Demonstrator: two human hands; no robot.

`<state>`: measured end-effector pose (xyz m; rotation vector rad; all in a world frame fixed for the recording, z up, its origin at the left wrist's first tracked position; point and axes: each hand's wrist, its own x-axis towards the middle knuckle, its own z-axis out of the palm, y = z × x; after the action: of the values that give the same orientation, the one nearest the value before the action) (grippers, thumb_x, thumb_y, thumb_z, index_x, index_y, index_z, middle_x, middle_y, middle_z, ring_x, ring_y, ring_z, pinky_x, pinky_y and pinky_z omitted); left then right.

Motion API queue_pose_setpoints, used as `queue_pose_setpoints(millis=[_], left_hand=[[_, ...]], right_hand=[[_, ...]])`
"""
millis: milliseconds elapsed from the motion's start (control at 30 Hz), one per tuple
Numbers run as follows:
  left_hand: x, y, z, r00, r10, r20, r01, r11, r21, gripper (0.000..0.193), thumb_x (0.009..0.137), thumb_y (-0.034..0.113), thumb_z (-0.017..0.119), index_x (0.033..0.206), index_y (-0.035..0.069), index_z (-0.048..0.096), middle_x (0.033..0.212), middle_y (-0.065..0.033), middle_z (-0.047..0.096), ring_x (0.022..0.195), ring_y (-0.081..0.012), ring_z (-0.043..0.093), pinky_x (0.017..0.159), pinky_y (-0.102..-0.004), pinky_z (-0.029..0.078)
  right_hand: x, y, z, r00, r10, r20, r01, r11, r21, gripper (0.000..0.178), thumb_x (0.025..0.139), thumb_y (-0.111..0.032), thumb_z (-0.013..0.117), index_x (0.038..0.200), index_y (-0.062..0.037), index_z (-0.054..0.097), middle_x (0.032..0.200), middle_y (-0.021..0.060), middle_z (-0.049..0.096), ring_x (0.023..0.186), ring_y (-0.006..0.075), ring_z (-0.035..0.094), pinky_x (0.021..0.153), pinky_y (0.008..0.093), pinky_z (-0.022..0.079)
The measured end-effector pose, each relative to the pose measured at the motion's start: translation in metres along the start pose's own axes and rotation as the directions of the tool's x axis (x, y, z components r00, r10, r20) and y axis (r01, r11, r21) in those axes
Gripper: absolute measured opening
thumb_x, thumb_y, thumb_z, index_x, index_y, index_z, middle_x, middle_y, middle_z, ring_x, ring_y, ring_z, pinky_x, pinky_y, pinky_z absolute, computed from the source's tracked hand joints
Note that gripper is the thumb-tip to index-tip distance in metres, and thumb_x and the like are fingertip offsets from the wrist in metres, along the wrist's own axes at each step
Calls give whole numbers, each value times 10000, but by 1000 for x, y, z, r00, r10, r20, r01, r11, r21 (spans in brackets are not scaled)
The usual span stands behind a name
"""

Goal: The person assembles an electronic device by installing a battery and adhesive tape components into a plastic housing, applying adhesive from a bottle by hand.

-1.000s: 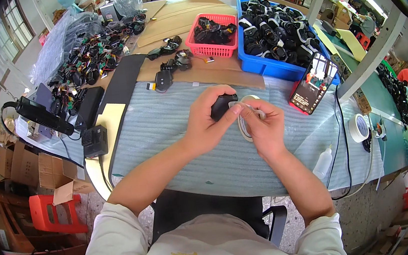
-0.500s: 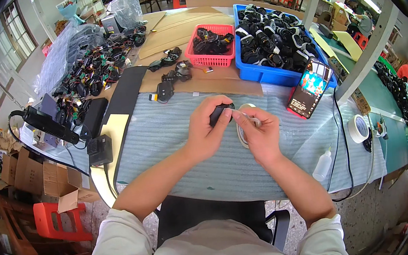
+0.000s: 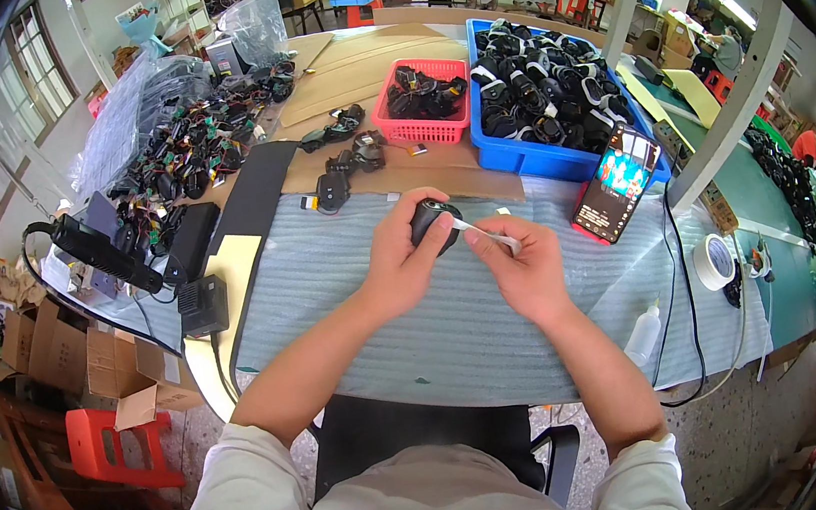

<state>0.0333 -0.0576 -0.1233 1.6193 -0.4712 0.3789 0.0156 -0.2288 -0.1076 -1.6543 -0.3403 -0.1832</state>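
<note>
My left hand (image 3: 400, 256) is closed around a rounded black plastic device (image 3: 432, 224), its top facing up between thumb and fingers. From beside the device a thin white strip (image 3: 488, 235) runs to my right hand (image 3: 527, 264), which pinches it between thumb and forefinger. Whether the strip is stuck to the device cannot be made out. Both hands are above the grey-blue foam sheet (image 3: 359, 351) covering the table. Beyond them lies a flat black unit (image 3: 331, 192) with a white-ended ribbon.
A red basket (image 3: 424, 132) and a blue crate (image 3: 528, 158) hold black devices. A lit phone (image 3: 616, 183) leans by the crate. At right are a white tape roll (image 3: 714, 261) and a squeeze bottle (image 3: 643, 334). Left stand a black adapter (image 3: 202, 306) and heaped wired parts (image 3: 198, 138).
The black device has turned so more of its top shows. The white strip, looped beside my right hand before, now stretches straighter between the hands.
</note>
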Motion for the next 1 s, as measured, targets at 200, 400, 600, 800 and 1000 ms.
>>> queue_pose_setpoints(millis=[200, 400, 600, 800, 1000], left_hand=[[3, -5, -6, 999, 6, -37, -6, 1000, 18, 179, 948, 169, 620, 1069, 51, 561, 781, -6, 541, 694, -71, 479, 610, -249, 413], [5, -10, -1, 994, -92, -63, 78, 979, -188, 183, 951, 198, 632, 1013, 37, 572, 798, 5, 549, 730, -59, 482, 629, -236, 416], [5, -12, -6, 982, -171, -80, 152, 968, -199, 212, 954, 232, 634, 993, 32, 576, 781, 10, 533, 709, -53, 463, 612, -235, 405], [11, -21, -8, 982, -165, -98, 148, 976, -159, 244, 951, 259, 639, 987, 26, 577, 760, 5, 537, 673, -59, 460, 584, -242, 399], [10, -7, -7, 964, -264, -12, 245, 910, -336, 231, 956, 258, 640, 1014, 43, 577, 776, -1, 560, 696, -56, 514, 584, -227, 432]], right_hand=[[3, 2, 2, 984, -179, 3, 178, 978, -110, 167, 918, -95, 675, 1077, -56, 640, 691, -86, 497, 602, 10, 392, 523, 197, 294], [2, 7, -2, 994, -45, 104, 59, 988, -142, 184, 887, -114, 688, 1052, -61, 625, 698, -2, 564, 633, 55, 447, 556, 238, 373], [4, 10, -6, 996, -93, 5, 91, 967, -239, 151, 902, -131, 675, 1030, -58, 641, 646, 15, 569, 578, 65, 450, 523, 251, 375], [4, -14, -13, 999, 40, 11, -36, 974, -226, 149, 896, -143, 687, 1003, -39, 681, 632, 59, 638, 573, 54, 528, 505, 254, 387], [7, -8, -19, 970, -234, 60, 241, 933, -266, 181, 872, -153, 715, 986, -13, 728, 717, 115, 710, 604, 62, 577, 552, 249, 451]])
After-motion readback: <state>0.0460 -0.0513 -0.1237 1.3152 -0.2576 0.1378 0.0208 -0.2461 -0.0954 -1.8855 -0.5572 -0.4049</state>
